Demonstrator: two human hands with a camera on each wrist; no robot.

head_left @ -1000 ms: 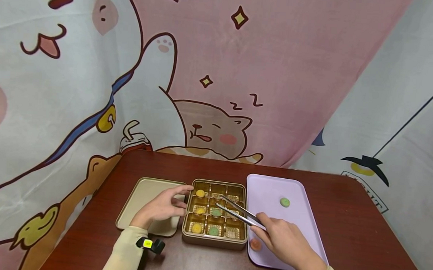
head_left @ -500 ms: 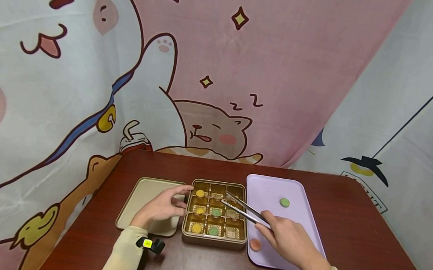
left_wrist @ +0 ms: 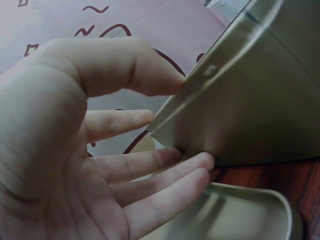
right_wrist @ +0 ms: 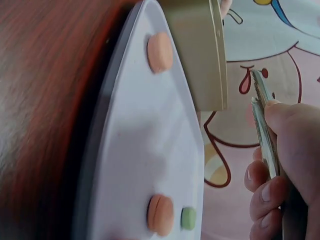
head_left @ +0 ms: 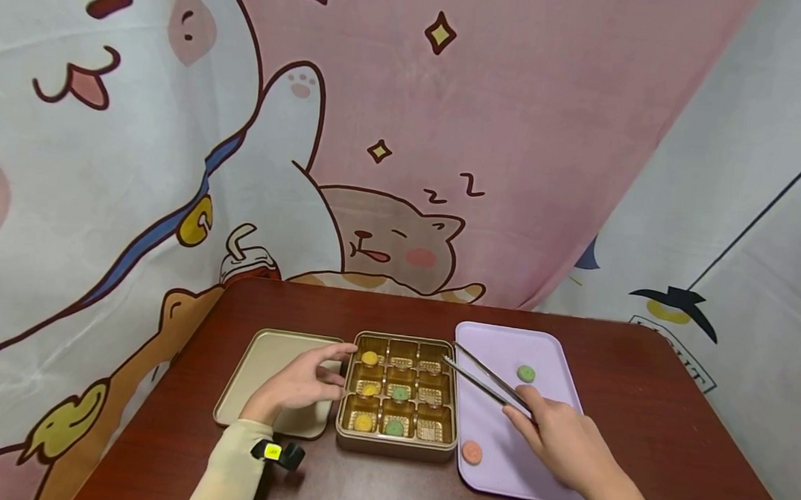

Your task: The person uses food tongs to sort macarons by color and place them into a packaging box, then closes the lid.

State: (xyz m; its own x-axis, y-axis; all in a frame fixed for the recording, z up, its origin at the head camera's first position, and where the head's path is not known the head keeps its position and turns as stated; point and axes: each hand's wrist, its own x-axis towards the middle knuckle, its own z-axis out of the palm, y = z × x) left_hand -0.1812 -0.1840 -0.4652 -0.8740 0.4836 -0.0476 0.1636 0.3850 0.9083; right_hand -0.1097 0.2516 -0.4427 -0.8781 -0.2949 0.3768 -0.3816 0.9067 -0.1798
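Left hand [head_left: 301,384]: fingers were spread, touching or nearly touching the box [head_left: 398,450].
Right hand [head_left: 560,440]: fingers pinched the tongs [head_left: 477,382], whose parted tips held nothing.
Tongs' shift: they had just withdrawn from over the box to its right rim, beside the tray [head_left: 504,344].
In box: three yellow macarons [head_left: 369,358], two green macarons [head_left: 400,393].
On tray: one green macaron [head_left: 525,374], two pink macarons [right_wrist: 160,52].
Meaning: the middle green one seemed set down, the tongs free.

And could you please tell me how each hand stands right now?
Left hand: open, at the side of the gold square metal box.
Right hand: holding slim silver metal tongs, nothing between their tips.
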